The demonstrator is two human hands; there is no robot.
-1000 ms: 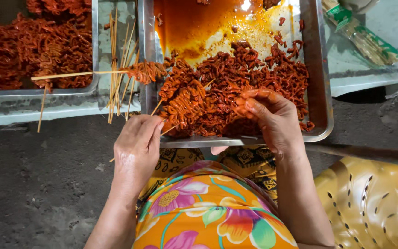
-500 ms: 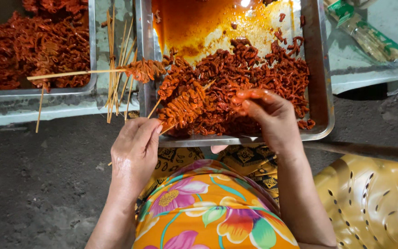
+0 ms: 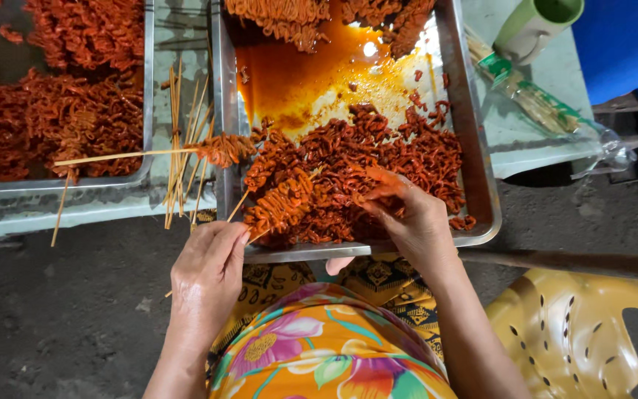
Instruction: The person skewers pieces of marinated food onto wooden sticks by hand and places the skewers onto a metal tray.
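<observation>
Metal tray (image 3: 474, 155) rim touches both hands (image 3: 208, 277), skewer (image 3: 278, 207) inside.

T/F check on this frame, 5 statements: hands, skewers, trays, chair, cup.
1. The left hand holds a skewer loaded with orange-red strips. True.
2. The right hand rests on the yellow chair. False: it is over the metal tray, fingers in the pile of marinated strips.
3. Bare bamboo sticks lie between the two trays. True.
4. The tray under the hands is dry. False: a pool of orange sauce covers its far half.
5. A green cup stands at the upper right. True.
</observation>
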